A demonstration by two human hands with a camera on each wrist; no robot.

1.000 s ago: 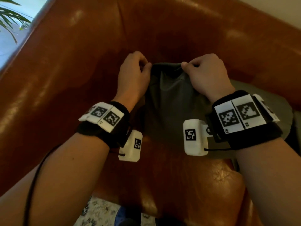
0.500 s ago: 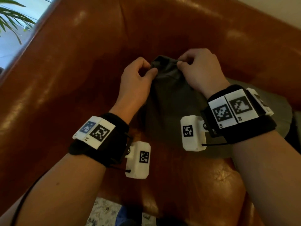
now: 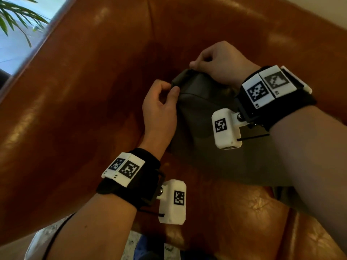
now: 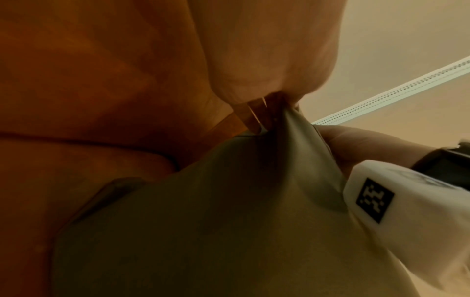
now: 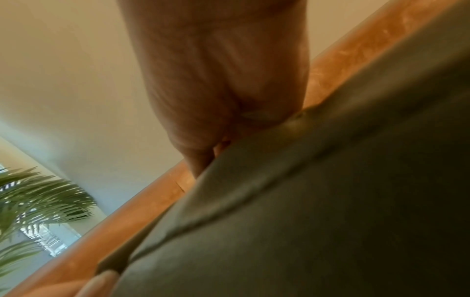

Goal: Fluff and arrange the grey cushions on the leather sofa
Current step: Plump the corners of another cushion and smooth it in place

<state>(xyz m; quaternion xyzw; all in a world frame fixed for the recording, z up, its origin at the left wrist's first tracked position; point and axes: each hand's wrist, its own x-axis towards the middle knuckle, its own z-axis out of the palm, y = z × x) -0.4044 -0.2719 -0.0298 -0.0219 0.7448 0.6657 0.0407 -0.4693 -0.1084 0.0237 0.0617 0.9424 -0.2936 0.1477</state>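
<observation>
Grey cushion of smooth, dark olive-grey fabric with a seam line across its face, stood on the seat of the brown leather sofa and leaning toward the backrest. Top edge bunched and rolled into a narrow ridge, pinched at its left end by the left hand and at its right end by the right hand. Lower part spread wide over the seat cushion, partly hidden behind the right forearm.
</observation>
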